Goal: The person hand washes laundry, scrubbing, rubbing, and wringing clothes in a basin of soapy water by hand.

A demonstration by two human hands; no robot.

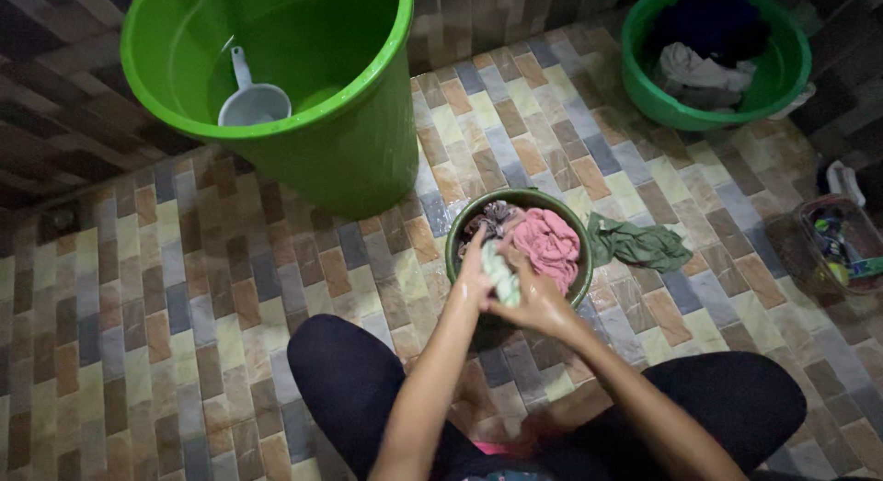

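Over the dark green basin [457, 244] of soaking clothes, the left hand [476, 277] and right hand [536, 302] gripped, apparently scrubbing, a pale cloth [501, 274]; turning it to a fresh patch seemed due.

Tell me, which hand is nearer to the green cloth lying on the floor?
The right hand. It is over the small basin, on the side toward the green cloth. The left hand is on the far side, nearer the big green bucket.
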